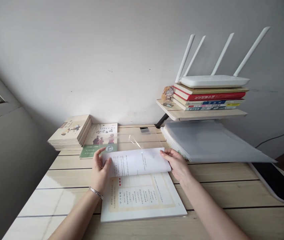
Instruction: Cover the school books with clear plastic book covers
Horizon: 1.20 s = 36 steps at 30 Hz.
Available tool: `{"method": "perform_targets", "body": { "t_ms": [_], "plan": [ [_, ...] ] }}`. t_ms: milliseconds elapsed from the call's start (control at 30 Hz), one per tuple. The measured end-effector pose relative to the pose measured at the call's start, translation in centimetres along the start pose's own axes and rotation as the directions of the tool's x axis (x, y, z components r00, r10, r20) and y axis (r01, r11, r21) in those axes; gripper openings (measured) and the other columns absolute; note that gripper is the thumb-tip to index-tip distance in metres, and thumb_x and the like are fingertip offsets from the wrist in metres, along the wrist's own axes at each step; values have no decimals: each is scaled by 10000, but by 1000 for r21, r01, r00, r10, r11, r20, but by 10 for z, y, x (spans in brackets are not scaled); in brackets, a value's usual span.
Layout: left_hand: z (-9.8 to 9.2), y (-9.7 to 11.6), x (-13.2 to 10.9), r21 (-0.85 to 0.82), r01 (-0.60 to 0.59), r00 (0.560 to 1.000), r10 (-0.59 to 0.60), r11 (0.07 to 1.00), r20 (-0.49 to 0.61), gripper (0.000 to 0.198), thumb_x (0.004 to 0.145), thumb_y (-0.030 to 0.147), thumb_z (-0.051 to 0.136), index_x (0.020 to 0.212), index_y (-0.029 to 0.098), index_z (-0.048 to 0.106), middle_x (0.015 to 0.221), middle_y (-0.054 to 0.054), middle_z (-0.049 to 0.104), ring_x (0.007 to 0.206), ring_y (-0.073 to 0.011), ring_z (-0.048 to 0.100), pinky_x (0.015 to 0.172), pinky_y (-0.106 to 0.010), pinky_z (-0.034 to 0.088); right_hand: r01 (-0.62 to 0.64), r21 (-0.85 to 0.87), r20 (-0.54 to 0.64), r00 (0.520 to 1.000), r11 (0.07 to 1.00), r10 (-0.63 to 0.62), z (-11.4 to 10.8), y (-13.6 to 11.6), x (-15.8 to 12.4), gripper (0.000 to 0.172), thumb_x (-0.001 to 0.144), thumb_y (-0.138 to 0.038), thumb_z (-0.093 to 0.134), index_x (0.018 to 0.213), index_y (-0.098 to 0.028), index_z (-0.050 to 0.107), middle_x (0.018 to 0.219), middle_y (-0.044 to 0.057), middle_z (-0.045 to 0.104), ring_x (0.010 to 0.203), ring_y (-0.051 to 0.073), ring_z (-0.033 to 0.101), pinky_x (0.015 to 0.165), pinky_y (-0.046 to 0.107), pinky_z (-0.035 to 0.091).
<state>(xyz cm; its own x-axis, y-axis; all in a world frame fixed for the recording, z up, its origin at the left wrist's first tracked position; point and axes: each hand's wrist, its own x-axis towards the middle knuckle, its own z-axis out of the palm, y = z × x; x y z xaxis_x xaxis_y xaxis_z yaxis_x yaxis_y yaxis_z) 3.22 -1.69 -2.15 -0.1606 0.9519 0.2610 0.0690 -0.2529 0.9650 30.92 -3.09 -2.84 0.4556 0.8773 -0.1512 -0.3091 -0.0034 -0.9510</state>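
A plank-patterned desk (232,195) runs against a grey wall, with a wall shelf (207,115) at the far right carrying a white router (214,81) on a stack of books (207,97). Grey plastic folders (214,141) lie beneath it, and a pile of paperbacks (69,132) sits far left. An open book (140,196) lies near the desk's front, between the forearms, with a raised page (136,162) arched over it and a clear plastic sheet (142,140) beyond. Pulling unevenly could crease or tear that thin page, and a stray right elbow could knock the overhanging folders. The left hand (100,170) is half-closed, gripping the page's left edge; the right hand (175,163) pinches its right edge, fingers only slightly curled.
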Motion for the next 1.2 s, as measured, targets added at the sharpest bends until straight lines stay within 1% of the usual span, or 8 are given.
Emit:
{"method": "perform_targets", "body": {
  "t_ms": [233, 433, 767, 833, 900, 1000, 1100, 1200],
  "plan": [
    [-1, 5, 1, 46, 21, 998, -19, 999, -63, 336, 752, 270, 562, 1080, 216, 515, 790, 11, 475, 705, -137, 458, 629, -245, 389, 76, 16, -78, 994, 997, -75, 5, 4, -3, 441, 370, -405, 863, 613, -203, 554, 600, -32, 590, 571, 109, 505, 532, 236, 404],
    [5, -1, 2, 2, 30, 999, -30, 1000, -38, 469, 711, 315, 673, 1111, 214, 449, 835, -7, 526, 761, -159, 520, 665, -268, 429, 139, 3, -107, 985, 990, -138, 5, 14, -3, 416, 428, -420, 843, 655, -212, 564, 636, -22, 594, 585, 127, 511, 526, 243, 410],
    [-1, 1, 6, 128, 97, 995, -92, 987, -48, 473, 742, 337, 613, 1152, 201, 421, 711, 35, 478, 634, -137, 502, 564, -248, 401, 199, -88, -116, 971, 976, -208, 4, 19, -4, 371, 564, -476, 742, 742, -177, 612, 697, 4, 625, 644, 158, 529, 562, 259, 412],
    [-2, 13, 8, 241, 45, 994, -19, 970, -111, 486, 750, 291, 587, 1182, 191, 387, 839, -16, 537, 746, -172, 553, 639, -299, 434, 244, -122, -126, 958, 962, -259, 5, 20, -3, 357, 574, -474, 730, 727, -174, 607, 689, 7, 620, 645, 159, 527, 574, 264, 410],
    [0, 33, 11, 472, -80, 967, 183, 878, -177, 452, 746, 231, 572, 1167, 190, 414, 1058, -94, 535, 943, -229, 551, 756, -378, 426, 292, -152, -135, 940, 944, -313, 7, 21, -2, 338, 596, -468, 714, 716, -174, 602, 682, 8, 610, 643, 157, 522, 589, 271, 412],
    [17, 68, 16, 778, -261, 904, 428, 571, -10, 272, 806, 190, 503, 1076, 211, 531, 1205, -116, 503, 1102, -281, 483, 840, -448, 355, 341, -169, -145, 919, 925, -366, 9, 23, -2, 318, 620, -461, 696, 707, -175, 590, 671, 6, 588, 639, 151, 509, 602, 277, 413],
    [58, 95, 27, 774, -452, 883, 349, 445, 315, 235, 866, 188, 424, 1012, 228, 604, 1118, -89, 578, 1008, -246, 524, 821, -424, 349, 342, -167, -146, 919, 925, -366, 10, 23, -3, 318, 632, -469, 685, 705, -179, 576, 646, -4, 563, 625, 148, 495, 593, 277, 407],
    [113, 102, 49, 757, -516, 855, 180, 402, 487, 250, 880, 271, 418, 917, 183, 649, 1079, -129, 610, 1024, -290, 508, 827, -444, 347, 350, -170, -130, 919, 921, -373, 11, 23, -4, 320, 651, -476, 673, 715, -181, 568, 652, -2, 563, 622, 149, 495, 591, 278, 401]
  ]
}}
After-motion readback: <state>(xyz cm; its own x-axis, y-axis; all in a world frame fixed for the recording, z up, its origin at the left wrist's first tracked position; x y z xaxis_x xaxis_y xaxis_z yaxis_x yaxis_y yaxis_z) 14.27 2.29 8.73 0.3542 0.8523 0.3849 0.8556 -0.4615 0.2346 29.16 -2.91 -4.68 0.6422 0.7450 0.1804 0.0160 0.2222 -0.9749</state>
